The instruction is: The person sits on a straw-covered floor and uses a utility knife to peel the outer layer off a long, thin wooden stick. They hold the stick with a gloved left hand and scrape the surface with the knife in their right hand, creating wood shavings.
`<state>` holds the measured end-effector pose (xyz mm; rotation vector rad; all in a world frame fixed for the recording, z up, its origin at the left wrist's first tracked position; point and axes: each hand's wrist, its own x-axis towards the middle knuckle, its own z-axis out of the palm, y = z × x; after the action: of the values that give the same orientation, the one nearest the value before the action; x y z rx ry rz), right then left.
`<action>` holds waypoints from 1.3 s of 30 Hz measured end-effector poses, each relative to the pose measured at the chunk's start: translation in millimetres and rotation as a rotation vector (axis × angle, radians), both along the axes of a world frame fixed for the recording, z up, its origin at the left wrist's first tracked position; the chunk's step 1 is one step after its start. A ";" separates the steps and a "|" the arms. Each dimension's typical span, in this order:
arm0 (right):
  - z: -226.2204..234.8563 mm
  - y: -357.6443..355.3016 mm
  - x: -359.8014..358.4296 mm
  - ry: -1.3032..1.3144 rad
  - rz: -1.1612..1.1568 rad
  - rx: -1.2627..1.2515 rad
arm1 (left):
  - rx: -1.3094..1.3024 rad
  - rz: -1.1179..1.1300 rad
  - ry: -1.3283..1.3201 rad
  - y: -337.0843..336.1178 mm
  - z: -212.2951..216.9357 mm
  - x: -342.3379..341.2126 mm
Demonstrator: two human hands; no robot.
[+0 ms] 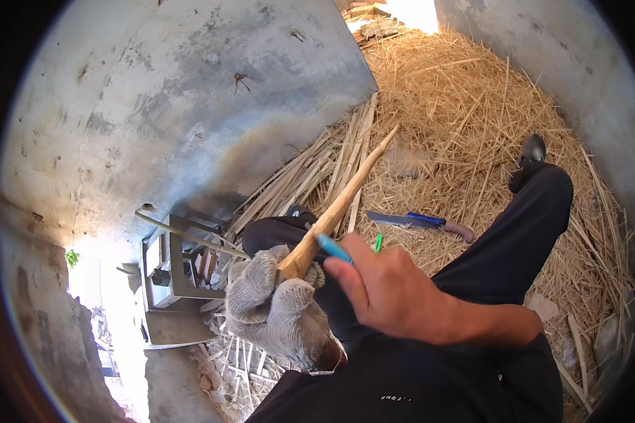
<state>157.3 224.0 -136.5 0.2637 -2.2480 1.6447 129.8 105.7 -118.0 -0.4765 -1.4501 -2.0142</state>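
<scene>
My left hand (275,303), in a grey knitted glove, is wrapped round the thick end of a tapered wooden stick (346,197). The stick is pale and smooth, and its thin tip points away and to the right. My bare right hand (395,292) is closed round a small blue-handled tool (334,248). The tool's front end meets the side of the stick just beyond the glove; its working tip is too small to make out. A large knife (395,219) with a dark blade and brown handle lies on the straw past my right hand. Near it is a small green object (379,243).
Loose straw (458,106) covers the floor, with a bundle of split wooden strips (331,162) along the left wall (190,92). A grey open-fronted box (183,261) stands at the left with a thin stick (190,235) across it. My legs (515,233) are spread on either side.
</scene>
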 end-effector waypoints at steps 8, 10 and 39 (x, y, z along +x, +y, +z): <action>2.5 6.0 -3.0 0.014 0.003 0.051 | -0.014 -0.040 0.004 2.2 4.4 -4.3; -6.9 8.1 -7.8 0.002 -0.028 0.069 | 0.025 -0.049 -0.016 4.5 7.6 -3.1; -56.4 23.7 -55.6 -0.100 -0.018 0.197 | -0.165 0.099 0.028 3.9 5.0 -25.2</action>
<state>101.7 247.8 -192.9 0.2127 -2.4836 1.4591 104.6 109.6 -113.0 -0.4905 -1.5983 -1.8130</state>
